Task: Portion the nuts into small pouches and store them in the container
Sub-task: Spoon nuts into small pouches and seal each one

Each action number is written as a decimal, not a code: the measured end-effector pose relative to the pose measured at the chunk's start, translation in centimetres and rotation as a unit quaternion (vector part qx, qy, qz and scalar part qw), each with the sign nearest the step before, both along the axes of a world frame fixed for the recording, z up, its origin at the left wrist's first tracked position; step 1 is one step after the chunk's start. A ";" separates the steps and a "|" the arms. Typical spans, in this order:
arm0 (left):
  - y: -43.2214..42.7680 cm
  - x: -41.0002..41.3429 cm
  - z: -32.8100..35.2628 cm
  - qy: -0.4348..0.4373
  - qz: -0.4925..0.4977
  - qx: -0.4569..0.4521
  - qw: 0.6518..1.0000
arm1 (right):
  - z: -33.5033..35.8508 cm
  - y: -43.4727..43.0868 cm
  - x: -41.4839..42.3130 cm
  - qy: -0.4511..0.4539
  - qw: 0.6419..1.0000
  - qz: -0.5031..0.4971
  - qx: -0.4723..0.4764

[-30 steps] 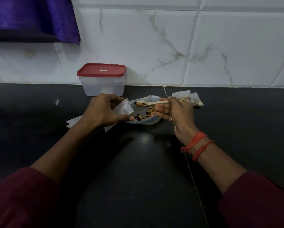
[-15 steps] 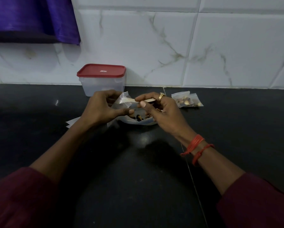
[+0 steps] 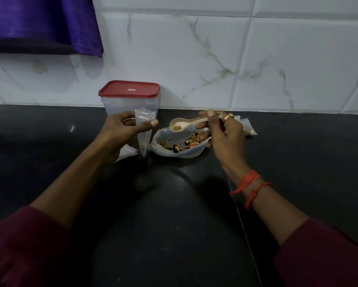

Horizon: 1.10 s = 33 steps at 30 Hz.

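My left hand [image 3: 125,134] pinches a small clear pouch [image 3: 143,131] that hangs upright, its tip just above the counter. My right hand [image 3: 223,133] holds a pale spoon [image 3: 186,123] level, with one nut in its bowl, above a shallow white bowl [image 3: 186,155] of mixed nuts [image 3: 191,139]. The spoon's bowl is a short way right of the pouch. A clear container with a red lid [image 3: 130,98] stands shut against the wall, behind the pouch. A filled pouch [image 3: 249,129] lies behind my right hand, mostly hidden.
Flat clear pouches [image 3: 128,152] lie on the black counter [image 3: 174,204] under my left wrist. A white marble-tile wall [image 3: 215,59] closes off the back. Purple cloth [image 3: 39,21] hangs at the upper left.
My hands have drawn apart: the left lifted the pouch upright to the left, and the right pulled the spoon back out over the bowl with one nut left in it.
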<state>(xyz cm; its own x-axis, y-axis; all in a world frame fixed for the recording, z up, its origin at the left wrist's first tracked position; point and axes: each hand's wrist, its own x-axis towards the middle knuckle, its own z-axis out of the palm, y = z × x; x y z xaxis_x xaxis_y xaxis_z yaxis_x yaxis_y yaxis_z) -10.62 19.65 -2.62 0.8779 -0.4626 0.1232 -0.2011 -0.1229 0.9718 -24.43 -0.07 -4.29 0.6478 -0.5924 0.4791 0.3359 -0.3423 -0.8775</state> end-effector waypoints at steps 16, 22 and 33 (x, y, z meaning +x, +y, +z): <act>-0.1 0.4 -0.7 -0.072 -0.074 0.131 0.986 | -1.0 0.5 0.4 0.109 0.944 -0.095 -0.295; -0.1 0.6 -0.7 -0.061 -0.085 0.120 0.987 | -1.9 1.0 1.1 0.131 0.988 -0.055 -0.063; -0.2 0.1 -0.4 -0.053 -0.089 0.101 0.989 | -1.0 0.7 0.8 0.144 0.967 -0.086 -0.193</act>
<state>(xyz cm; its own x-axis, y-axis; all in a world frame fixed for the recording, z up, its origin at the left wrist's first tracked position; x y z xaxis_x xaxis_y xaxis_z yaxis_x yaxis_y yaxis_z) -10.52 19.49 -3.02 0.7678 -0.6331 0.0988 -0.3360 -0.2664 0.9034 -23.66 0.60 -5.28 0.6956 -0.5162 0.4997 0.0056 -0.6917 -0.7222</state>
